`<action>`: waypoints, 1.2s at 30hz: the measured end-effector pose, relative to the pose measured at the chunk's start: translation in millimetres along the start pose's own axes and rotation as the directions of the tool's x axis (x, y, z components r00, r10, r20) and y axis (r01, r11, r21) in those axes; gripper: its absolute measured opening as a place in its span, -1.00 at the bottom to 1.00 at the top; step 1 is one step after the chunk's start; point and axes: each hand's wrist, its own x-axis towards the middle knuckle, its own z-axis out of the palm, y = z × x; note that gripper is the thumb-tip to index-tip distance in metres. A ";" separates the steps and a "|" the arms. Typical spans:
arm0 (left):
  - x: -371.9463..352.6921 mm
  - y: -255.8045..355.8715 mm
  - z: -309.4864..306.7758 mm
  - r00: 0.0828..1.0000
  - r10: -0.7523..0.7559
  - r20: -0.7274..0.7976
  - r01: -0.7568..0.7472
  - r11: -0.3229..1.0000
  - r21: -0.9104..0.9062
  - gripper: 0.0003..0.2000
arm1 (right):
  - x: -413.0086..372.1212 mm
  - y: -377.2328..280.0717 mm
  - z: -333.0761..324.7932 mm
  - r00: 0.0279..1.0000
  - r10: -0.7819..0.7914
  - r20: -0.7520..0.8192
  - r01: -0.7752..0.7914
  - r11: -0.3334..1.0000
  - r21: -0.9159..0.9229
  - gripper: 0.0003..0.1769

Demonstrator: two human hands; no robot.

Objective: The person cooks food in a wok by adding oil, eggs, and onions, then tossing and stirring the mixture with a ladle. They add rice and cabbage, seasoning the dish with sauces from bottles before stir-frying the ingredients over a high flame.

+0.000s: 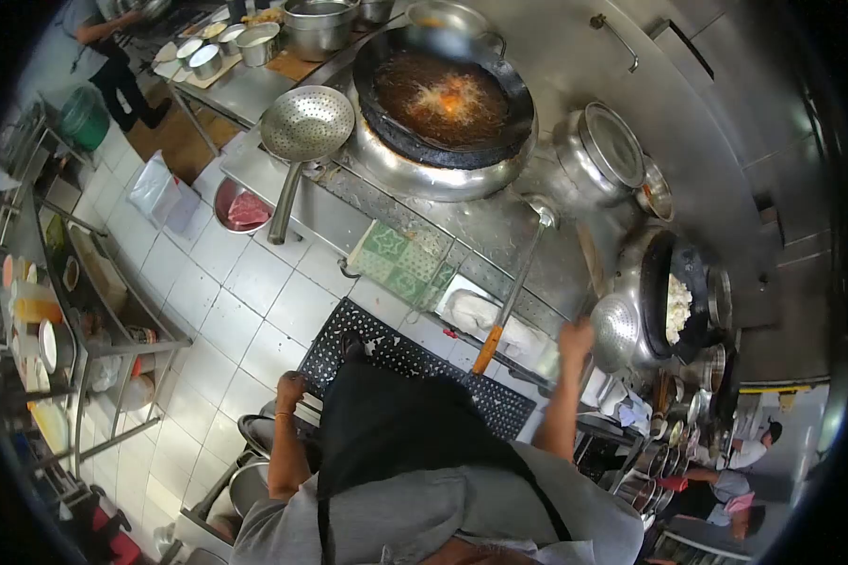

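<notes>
Left hand [291, 388]: fingers curled; cannot tell whether grasping. Right hand [577, 341]: fingers bent, blurred, grip unresolved. Nearest it: round metal utensil [615, 331], just beside wok [657, 275] with white food [678, 309]. Ladle [515, 284] and strainer [307, 124]: handles overhang surface [476, 209], presumably for quick reach. Frying wok [372, 104]: seated in steel ring [433, 186], likely for stability.

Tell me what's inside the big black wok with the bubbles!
The big black wok holds brown liquid, with pale froth around an orange patch. The liquid hides the wok's bottom and anything sunk there.
</notes>
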 end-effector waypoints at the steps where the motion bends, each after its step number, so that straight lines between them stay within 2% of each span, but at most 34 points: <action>1: 4.2 7.0 -9.4 0.991 -0.133 -0.022 0.128 0.978 -0.164 -0.72 | 1.3 -6.9 -18.7 0.997 0.057 0.054 -0.064 0.990 0.126 -0.31; 2: 22.6 8.4 -22.1 0.992 -0.122 -0.035 0.110 0.963 -0.245 -0.72 | 2.2 -15.3 -38.4 0.988 0.114 0.107 -0.137 0.960 0.242 -0.35; 3: 41.6 7.5 -33.2 0.992 -0.115 -0.050 0.092 0.941 -0.325 -0.72 | -1.0 -69.5 -84.7 0.943 0.249 0.223 -0.327 0.825 0.461 -0.36; 5: 65.7 59.3 -58.6 0.979 -0.114 -0.168 0.057 0.948 -0.313 -0.73 | 11.6 -100.2 -115.5 0.967 0.175 0.185 -0.255 0.640 0.725 -0.38; 7: 86.5 119.8 -82.3 0.983 -0.015 -0.183 -0.088 0.838 -0.538 -0.68 | 7.0 -184.5 -148.3 0.970 0.162 0.179 -0.240 0.551 0.799 -0.41; 8: 87.4 162.6 -91.7 0.986 0.011 -0.164 -0.115 0.758 -0.642 -0.65 | -1.6 -216.9 -149.9 0.974 0.151 0.171 -0.224 0.499 0.837 -0.42; 9: 87.1 206.2 -99.8 0.988 0.041 -0.151 -0.140 0.661 -0.737 -0.62 | -14.4 -226.7 -140.4 0.969 0.145 0.198 -0.245 0.516 0.821 -0.43; 11: 99.2 267.0 -112.7 0.996 0.081 -0.033 -0.067 0.467 -0.882 -0.60 | -33.5 -238.7 -117.5 0.961 0.116 0.252 -0.273 0.558 0.784 -0.45; 12: 101.8 289.6 -112.9 0.991 0.129 -0.019 -0.074 0.433 -0.898 -0.60 | -37.4 -250.9 -105.5 0.963 0.055 0.263 -0.256 0.480 0.839 -0.47; 13: 102.7 308.7 -112.9 0.984 0.176 -0.004 -0.077 0.406 -0.911 -0.60 | -41.4 -260.6 -95.2 0.962 -0.001 0.272 -0.250 0.394 0.885 -0.49; 15: 112.0 331.2 -114.5 0.969 0.240 0.065 -0.039 0.406 -0.913 -0.62 | -22.1 -284.9 -77.8 0.932 -0.014 0.361 -0.324 0.410 0.853 -0.50; 17: 124.4 344.2 -109.5 0.948 0.262 0.181 0.043 0.457 -0.889 -0.65 | 10.3 -305.4 -42.2 0.928 -0.062 0.367 -0.314 0.396 0.863 -0.50; 18: 124.4 351.1 -103.6 0.957 0.229 0.179 0.047 0.484 -0.874 -0.69 | 25.3 -317.2 -21.3 0.936 -0.070 0.346 -0.262 0.518 0.814 -0.50; 20: 139.3 349.9 -92.0 0.918 0.268 0.294 0.162 0.423 -0.892 -0.71 | 35.7 -356.6 -1.7 0.929 -0.028 0.370 -0.296 0.545 0.785 -0.59; 23: 146.1 359.4 -88.2 0.878 0.268 0.397 0.286 0.372 -0.883 -0.84 | 44.3 -375.5 18.6 0.779 -0.101 0.619 -0.582 0.248 0.774 -0.79; 25: 156.4 359.6 -86.7 0.830 0.300 0.471 0.353 0.373 -0.858 -0.89 | 46.8 -366.5 34.2 0.683 -0.194 0.704 -0.709 0.056 0.703 -0.88; 26: 142.1 370.8 -88.5 0.868 0.236 0.438 0.330 0.386 -0.861 -0.92 | 52.3 -361.1 39.8 0.630 -0.251 0.735 -0.763 -0.024 0.646 -0.90; 30: 126.0 357.1 -94.4 0.864 0.333 0.378 0.219 0.428 -0.877 -0.90 | 71.4 -345.0 51.8 0.484 -0.415 0.771 -0.873 -0.174 0.455 -0.89; 33: 69.0 378.2 -104.8 0.927 0.333 0.174 -0.026 0.519 -0.854 -0.89 | 79.3 -330.9 55.5 0.456 -0.503 0.734 -0.880 -0.130 0.458 -0.87; 34: 60.4 383.0 -109.6 0.924 0.357 0.135 -0.090 0.547 -0.832 -0.88 | 79.1 -334.0 52.2 0.460 -0.477 0.749 -0.878 -0.120 0.464 -0.85; 36: 39.3 400.5 -118.4 0.923 0.379 0.067 -0.180 0.581 -0.794 -0.87 | 78.8 -342.7 59.1 0.462 -0.461 0.757 -0.858 -0.018 0.513 -0.84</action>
